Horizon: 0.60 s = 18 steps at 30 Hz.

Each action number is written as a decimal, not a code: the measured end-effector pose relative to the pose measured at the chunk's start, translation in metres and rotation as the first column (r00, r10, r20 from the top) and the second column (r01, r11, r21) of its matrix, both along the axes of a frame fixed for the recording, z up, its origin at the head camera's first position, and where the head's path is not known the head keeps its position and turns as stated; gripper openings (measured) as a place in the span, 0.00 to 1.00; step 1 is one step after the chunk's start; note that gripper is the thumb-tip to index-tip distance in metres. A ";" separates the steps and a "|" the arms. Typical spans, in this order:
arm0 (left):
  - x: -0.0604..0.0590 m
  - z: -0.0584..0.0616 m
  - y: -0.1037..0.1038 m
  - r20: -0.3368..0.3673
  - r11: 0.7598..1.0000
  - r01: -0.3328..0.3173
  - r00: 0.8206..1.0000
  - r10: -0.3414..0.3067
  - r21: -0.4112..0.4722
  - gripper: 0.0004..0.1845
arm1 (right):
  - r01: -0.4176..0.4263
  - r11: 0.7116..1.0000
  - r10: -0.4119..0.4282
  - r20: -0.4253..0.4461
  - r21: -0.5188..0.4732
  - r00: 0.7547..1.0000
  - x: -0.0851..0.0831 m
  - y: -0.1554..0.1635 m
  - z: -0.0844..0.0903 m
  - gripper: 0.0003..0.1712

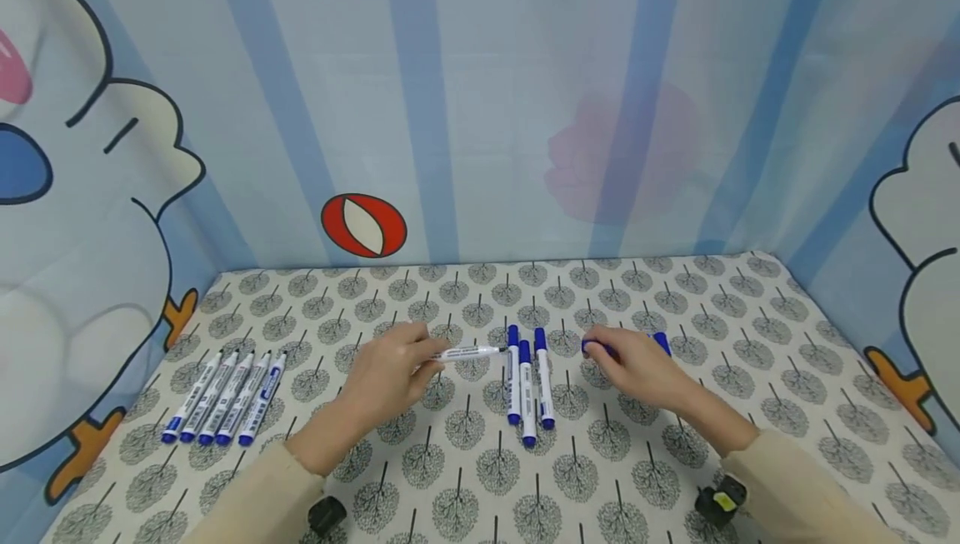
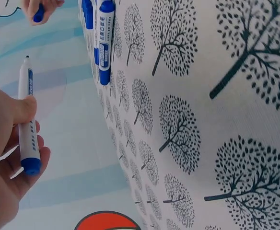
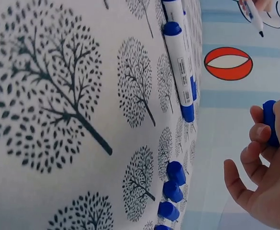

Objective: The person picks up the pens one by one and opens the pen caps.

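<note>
Left hand [image 1: 393, 377]: fingers and thumb pinch an uncapped whiteboard marker [image 1: 467, 352] by its rear half; black tip bare and pointing toward the right hand, barrel held just above the tablecloth [image 1: 480, 477].

Right hand [image 1: 637, 365]: fingertips curled round a blue marker cap [image 1: 591, 346], pinching it; cap held clear of the cloth, near the marker tip but apart from it.

Between the hands: three capped blue markers [image 1: 528, 386], laid side by side, lengthwise away from the person, just beside the bare tip.

By the right hand: loose blue caps [image 3: 171, 189] in a short row on the cloth.

Far left of the cloth: five uncapped markers [image 1: 225, 398], parallel and touching, well apart from the hands.

Surface: white cloth printed with dark trees. Behind: a cartoon-print backdrop [image 1: 480, 94] with blue stripes.
</note>
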<state>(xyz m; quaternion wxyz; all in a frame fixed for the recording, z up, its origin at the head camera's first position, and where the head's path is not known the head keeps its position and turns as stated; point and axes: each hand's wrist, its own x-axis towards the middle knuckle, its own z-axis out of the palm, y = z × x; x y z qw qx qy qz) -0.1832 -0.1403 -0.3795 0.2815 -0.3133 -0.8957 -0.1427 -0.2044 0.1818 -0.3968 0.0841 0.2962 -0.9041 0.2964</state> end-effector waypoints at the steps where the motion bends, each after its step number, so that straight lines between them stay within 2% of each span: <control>1: 0.000 0.001 -0.002 0.007 1.000 -0.005 1.000 0.005 -0.010 0.13 | 0.004 1.000 -0.004 0.011 0.004 1.000 -0.001 0.003 0.000 0.07; 6: -0.002 0.004 -0.006 0.043 0.999 -0.033 0.998 0.035 -0.043 0.13 | 0.015 0.999 -0.016 0.031 0.034 0.999 -0.003 0.005 0.001 0.09; 10: -0.003 0.004 -0.005 0.064 0.997 -0.064 0.996 0.067 -0.050 0.13 | 0.043 0.997 -0.041 -0.022 0.068 0.999 -0.002 0.003 0.002 0.10; 18: -0.001 0.003 -0.004 0.090 0.992 -0.096 0.991 0.104 -0.087 0.12 | 0.039 0.996 -0.029 -0.119 0.082 0.992 0.001 0.001 0.003 0.12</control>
